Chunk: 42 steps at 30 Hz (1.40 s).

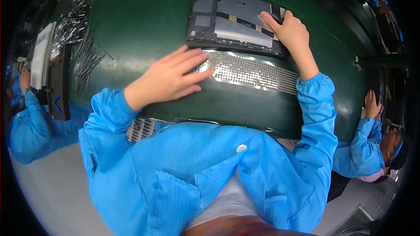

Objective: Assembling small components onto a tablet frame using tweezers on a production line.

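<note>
A flat dark panel with grey plates and tape strips lies on the green work surface. In front of it lies a shiny sheet covered with rows of small silvery pieces. My left hand rests flat with fingers spread on the left end of that sheet, holding nothing. My right hand presses on the panel's right edge, its fingers closed around a small dark piece.
Several thin dark strips lie scattered at the left, beside a dark tray and a white tray. Other people in blue coats work at the left and right.
</note>
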Motion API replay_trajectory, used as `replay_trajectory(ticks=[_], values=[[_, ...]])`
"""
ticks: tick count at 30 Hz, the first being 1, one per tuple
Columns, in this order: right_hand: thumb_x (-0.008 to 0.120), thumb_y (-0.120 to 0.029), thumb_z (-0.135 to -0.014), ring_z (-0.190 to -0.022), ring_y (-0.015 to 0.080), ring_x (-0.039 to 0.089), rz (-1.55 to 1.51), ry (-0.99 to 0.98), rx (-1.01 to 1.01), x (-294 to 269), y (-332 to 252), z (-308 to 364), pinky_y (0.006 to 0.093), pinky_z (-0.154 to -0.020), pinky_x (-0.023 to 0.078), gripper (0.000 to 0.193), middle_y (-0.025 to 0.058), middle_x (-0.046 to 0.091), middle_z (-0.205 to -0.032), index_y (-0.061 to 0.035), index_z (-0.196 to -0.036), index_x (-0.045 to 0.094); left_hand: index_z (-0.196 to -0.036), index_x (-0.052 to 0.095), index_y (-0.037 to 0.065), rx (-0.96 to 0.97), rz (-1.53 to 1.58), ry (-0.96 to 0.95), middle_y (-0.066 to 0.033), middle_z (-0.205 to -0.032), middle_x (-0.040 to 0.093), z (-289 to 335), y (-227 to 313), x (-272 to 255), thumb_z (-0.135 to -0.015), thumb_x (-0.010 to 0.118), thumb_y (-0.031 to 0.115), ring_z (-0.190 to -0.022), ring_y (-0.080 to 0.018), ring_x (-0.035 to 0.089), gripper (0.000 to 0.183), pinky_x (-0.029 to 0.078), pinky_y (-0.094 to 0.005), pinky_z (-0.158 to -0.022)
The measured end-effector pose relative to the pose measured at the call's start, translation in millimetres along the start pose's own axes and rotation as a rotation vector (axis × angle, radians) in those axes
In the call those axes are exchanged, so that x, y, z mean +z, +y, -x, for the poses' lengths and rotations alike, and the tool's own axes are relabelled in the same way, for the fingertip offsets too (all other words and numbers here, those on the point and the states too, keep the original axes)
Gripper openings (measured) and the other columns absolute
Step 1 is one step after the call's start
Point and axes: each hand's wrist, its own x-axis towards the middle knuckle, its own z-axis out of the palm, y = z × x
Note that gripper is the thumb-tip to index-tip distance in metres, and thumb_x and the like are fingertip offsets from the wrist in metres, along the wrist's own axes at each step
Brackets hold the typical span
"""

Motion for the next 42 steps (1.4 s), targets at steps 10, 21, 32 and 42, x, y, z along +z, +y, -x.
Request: replay_trajectory(ticks=[10, 21, 32, 42], values=[[0.066, -0.051, -0.079, -0.084, 0.0337, 0.066, -0.305, 0.282, -0.145, -1.3, 24.2, -1.0, 0.036, -0.073, 0.051, 0.06, 0.0204, 0.065, -0.088, 0.0055, -0.1, 0.062, -0.129, 0.053, 0.021, 0.036, -0.056, 0.031, -0.0172, -0.134, 0.045, -14.0, 20.4, 19.4, -0.073, 0.07, 0.04, -0.119, -0.0345, 0.047, 0.062, 0.042, -0.0437, -0.1], [0.058, 0.004, -0.088, -0.079, 0.0161, 0.066, -1.522, -0.256, -0.247, 3.4, -32.0, 98.5, 0.0252, -0.073, 0.056, 0.018, 0.0122, 0.06, -0.104, 0.0076, -0.106, 0.059, -0.135, 0.048, 0.022, -0.087, -0.005, 0.028, -0.0272, -0.138, 0.038, -28.0, 24.9, 31.9, -0.068, 0.069, 0.045, -0.126, -0.0396, 0.042, 0.074, 0.04, -0.0433, -0.102], [0.066, 0.005, -0.083, -0.088, 0.0199, 0.067, -1.411, -0.366, -0.103, 19.6, -41.7, 98.8, 0.0276, -0.078, 0.056, 0.021, 0.0134, 0.064, -0.099, 0.0075, -0.103, 0.059, -0.132, 0.052, 0.021, -0.14, 0.083, 0.033, -0.0289, -0.137, 0.039, -28.8, 22.5, 30.2, -0.063, 0.07, 0.043, -0.125, -0.0408, 0.042, 0.074, 0.04, -0.0444, -0.102], [0.069, 0.003, -0.081, -0.086, 0.0195, 0.068, -1.4, -0.35, -0.076, 20.5, -41.8, 96.6, 0.0281, -0.073, 0.057, 0.022, 0.014, 0.066, -0.096, 0.007, -0.1, 0.06, -0.13, 0.054, 0.021, -0.156, 0.055, 0.026, -0.0285, -0.138, 0.039, -30.8, 21.1, 31.8, -0.063, 0.07, 0.043, -0.127, -0.0395, 0.041, 0.072, 0.039, -0.0442, -0.103]])
